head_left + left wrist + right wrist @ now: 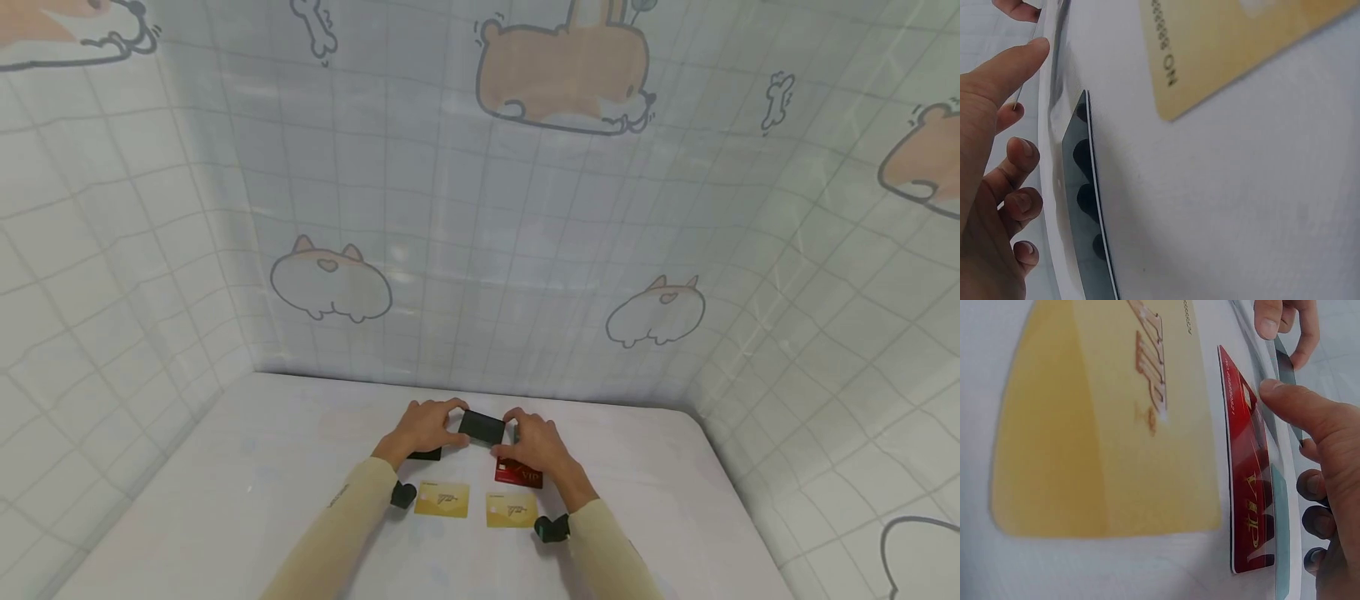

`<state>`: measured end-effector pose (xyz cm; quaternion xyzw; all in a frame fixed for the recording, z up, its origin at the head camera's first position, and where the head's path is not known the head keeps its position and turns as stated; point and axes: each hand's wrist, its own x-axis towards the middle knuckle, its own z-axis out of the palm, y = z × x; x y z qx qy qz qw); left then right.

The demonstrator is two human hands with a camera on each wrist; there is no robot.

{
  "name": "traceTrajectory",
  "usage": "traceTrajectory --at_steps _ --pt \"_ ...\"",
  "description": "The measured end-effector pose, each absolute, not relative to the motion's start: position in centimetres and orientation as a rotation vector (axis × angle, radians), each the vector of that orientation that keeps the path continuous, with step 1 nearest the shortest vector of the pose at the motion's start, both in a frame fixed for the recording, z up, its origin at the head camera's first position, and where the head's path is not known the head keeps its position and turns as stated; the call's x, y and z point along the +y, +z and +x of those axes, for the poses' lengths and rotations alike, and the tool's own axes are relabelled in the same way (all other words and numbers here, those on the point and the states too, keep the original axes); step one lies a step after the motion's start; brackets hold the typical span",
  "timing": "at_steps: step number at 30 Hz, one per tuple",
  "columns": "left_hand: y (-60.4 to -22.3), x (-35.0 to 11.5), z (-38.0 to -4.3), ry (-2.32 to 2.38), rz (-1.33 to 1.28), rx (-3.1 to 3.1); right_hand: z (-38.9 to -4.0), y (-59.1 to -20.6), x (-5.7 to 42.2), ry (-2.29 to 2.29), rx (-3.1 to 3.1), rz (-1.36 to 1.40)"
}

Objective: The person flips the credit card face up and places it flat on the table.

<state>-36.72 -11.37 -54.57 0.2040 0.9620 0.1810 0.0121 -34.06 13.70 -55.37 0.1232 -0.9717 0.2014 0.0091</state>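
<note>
A black card (482, 427) is held between the two hands near the back of the white table. My left hand (429, 427) grips its left end, thumb at the near corner and index finger at the far one. My right hand (534, 442) grips the right end the same way. In the right wrist view the black card (1284, 364) shows nearly edge-on. Beneath the left hand lies another dark card (426, 455), whose glossy face (1079, 169) mirrors the fingers. A red VIP card (519, 475) lies under the right hand, with a greenish card (1281, 531) behind it, mostly hidden.
Two yellow cards lie side by side nearer the body, one on the left (442, 500) and one on the right (512, 510). Black wrist devices sit by the left cuff (402, 496) and right cuff (553, 529). A patterned curtain (480, 333) hangs behind the table.
</note>
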Motion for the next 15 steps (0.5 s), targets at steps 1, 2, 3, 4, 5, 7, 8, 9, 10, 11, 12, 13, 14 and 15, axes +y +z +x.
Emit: traceTrajectory --at_steps 1,2,3,4,5,7,8,9,10,11,12,13,14,15 --pt "-54.55 -11.35 -36.69 0.567 0.631 2.998 -34.04 -55.37 13.74 0.632 -3.037 0.385" --pt "-54.52 -11.34 -36.65 0.569 0.628 2.996 -34.02 -55.36 13.78 0.635 -3.036 0.389" --pt "-54.49 -11.34 -36.63 0.571 0.623 2.995 -34.00 -55.34 13.83 0.642 -3.035 0.393" --pt "-54.47 -11.35 -36.62 0.576 0.622 2.994 -34.01 -55.34 13.85 0.646 -3.034 0.399" --pt "-54.46 -11.37 -36.63 0.577 0.622 2.995 -34.02 -55.36 13.88 0.647 -3.033 0.402" --pt "-54.40 -11.40 -36.65 0.581 0.622 2.996 -34.05 -55.32 13.92 0.644 -3.026 0.414" --pt "-54.38 -11.42 -36.64 0.581 0.622 2.997 -34.06 -55.30 13.93 0.644 -3.022 0.420" --pt "-54.38 -11.44 -36.65 0.585 0.620 2.998 -34.05 -55.24 13.95 0.646 -3.017 0.425" --pt "-54.38 -11.46 -36.66 0.584 0.621 2.999 -34.05 -55.17 13.95 0.648 -3.014 0.428" --pt "-54.39 -11.48 -36.67 0.585 0.621 3.000 -34.03 -55.12 13.96 0.648 -3.011 0.428" --pt "-54.41 -11.49 -36.67 0.588 0.621 2.999 -34.02 -55.06 13.95 0.651 -3.008 0.432" --pt "-54.43 -11.51 -36.67 0.591 0.620 2.999 -34.00 -54.99 13.94 0.658 -3.007 0.433" --pt "-54.45 -11.53 -36.67 0.593 0.620 2.999 -33.97 -54.92 13.94 0.663 -3.007 0.432" --pt "-54.46 -11.54 -36.66 0.597 0.619 2.997 -33.96 -54.86 13.93 0.665 -3.007 0.431"
